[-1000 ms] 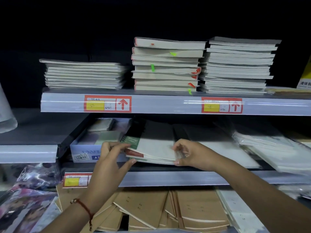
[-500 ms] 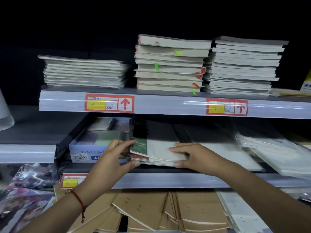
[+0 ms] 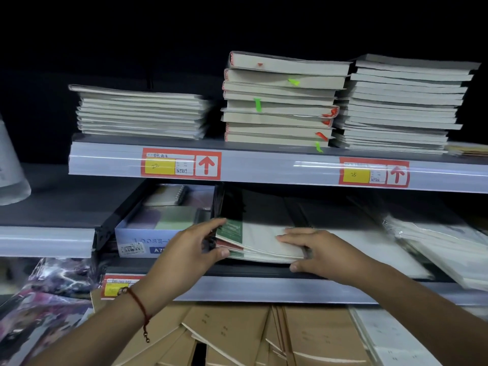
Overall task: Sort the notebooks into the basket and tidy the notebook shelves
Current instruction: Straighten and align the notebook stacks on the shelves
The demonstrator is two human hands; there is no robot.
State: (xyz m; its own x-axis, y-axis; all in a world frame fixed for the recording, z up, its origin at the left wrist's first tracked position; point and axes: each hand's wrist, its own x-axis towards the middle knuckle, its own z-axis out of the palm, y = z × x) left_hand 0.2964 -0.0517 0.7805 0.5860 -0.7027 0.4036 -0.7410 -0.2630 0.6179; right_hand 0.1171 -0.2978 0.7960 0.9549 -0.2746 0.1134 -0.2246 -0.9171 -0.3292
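Note:
A small stack of notebooks [image 3: 261,240], pale covers with a green and a red spine edge, lies on the middle shelf [image 3: 264,289]. My left hand [image 3: 190,252] grips its left end, fingers over the top and thumb under the front corner. My right hand [image 3: 319,253] holds the stack's right end, fingers laid flat on the top cover and thumb against the front edge. No basket is in view.
The upper shelf [image 3: 264,167] carries three tall notebook stacks [image 3: 280,101]. A blue-white box [image 3: 148,233] with spiral notebooks sits left of my hands. Plastic-wrapped notebooks [image 3: 438,247] lie to the right, brown kraft notebooks [image 3: 232,336] below, purple packets [image 3: 45,299] lower left.
My right hand's fingers slid from the stack's right edge onto its top cover. My left hand closed round the left end. The stack straightened and shifted slightly back.

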